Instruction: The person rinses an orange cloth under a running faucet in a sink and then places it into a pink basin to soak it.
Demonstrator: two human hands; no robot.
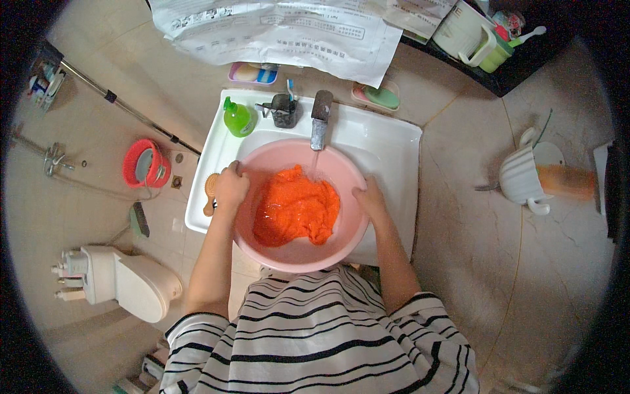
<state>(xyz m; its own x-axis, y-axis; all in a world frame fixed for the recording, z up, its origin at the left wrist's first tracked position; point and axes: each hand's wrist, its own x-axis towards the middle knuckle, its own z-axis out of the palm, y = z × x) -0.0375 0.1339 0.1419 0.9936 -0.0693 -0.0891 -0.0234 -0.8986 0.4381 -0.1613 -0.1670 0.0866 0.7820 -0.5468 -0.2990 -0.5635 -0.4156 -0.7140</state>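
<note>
A pink plastic basin [302, 260] rests on the white washbasin [387, 151], tilted over its front edge or level, I cannot tell which. In it lies a wet, crumpled orange cloth [295, 207]. Water runs from the metal faucet [320, 118] into the basin's far side. My left hand [232, 185] is closed round the basin's left rim. On the opposite rim, my right hand [371, 197] grips with the thumb over the edge and the other fingers mostly hidden. Beside my left hand is a wooden hairbrush [210, 194], partly covered by the wrist.
A green pump bottle [238, 119] and a dark toothbrush holder [284, 111] stand behind the basin. Soap dishes [377, 96] sit on the wall side. A black shelf [485, 72] holds cups at right. The toilet [134, 279] and a red bucket [146, 163] are left.
</note>
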